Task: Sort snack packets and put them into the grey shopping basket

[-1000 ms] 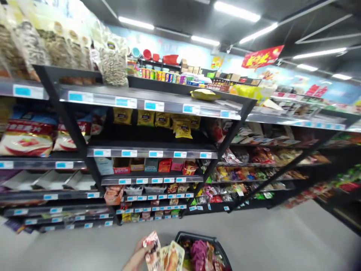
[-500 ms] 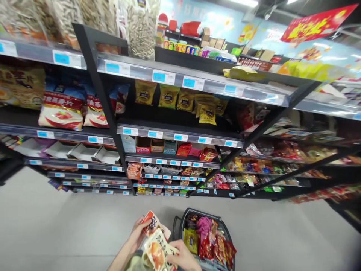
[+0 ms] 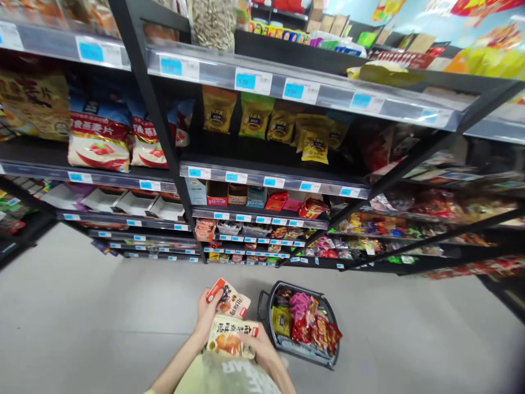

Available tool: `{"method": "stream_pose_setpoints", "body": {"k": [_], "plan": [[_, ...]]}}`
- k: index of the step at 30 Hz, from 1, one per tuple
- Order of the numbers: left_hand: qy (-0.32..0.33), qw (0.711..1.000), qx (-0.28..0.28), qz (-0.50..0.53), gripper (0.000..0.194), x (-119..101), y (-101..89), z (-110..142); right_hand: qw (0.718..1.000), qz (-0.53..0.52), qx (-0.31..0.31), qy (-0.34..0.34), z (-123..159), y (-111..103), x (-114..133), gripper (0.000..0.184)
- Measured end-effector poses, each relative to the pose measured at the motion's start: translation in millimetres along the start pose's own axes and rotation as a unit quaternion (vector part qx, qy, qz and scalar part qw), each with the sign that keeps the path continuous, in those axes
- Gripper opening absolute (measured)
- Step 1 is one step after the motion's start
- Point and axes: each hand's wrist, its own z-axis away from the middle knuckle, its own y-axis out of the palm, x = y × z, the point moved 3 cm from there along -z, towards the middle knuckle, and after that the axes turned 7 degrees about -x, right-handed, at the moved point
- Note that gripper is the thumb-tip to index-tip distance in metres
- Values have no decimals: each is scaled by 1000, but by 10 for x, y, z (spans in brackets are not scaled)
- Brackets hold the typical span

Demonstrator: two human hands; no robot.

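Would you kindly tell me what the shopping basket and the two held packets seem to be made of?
The shopping basket looks like dark, satin plastic, judging by its smooth, rounded rim. The upper packet and lower packet seem smooth printed film, perhaps semi-gloss, from their thin, flat edges; foil lining is possible.

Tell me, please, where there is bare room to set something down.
Bare floor lies left of the left hand and right of the basket; the black shelf board just in front of the yellow packets is open too. It is crowded inside the basket, where red packets and a purple bundle lie heaped.
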Motion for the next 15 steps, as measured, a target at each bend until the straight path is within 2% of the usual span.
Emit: {"method": "stream_pose_setpoints", "body": {"k": [3, 7, 10, 13, 15], "plan": [[15, 999, -29, -7, 43, 49, -16, 39, 999, -22, 38, 21, 94, 55, 42, 36], [27, 999, -36, 9, 43, 35, 30, 53, 994, -33, 100, 19, 185, 98, 153, 35], [10, 994, -77, 72, 42, 0, 74, -2, 995, -52, 78, 18, 185, 59, 143, 36], [-35, 976, -123, 179, 40, -21, 147, -87, 995, -86, 32, 33, 161, 18, 94, 40], [-71, 963, -119, 231, 37, -37, 220, -119, 993, -109, 20, 44, 164, 18, 97, 42]]}}
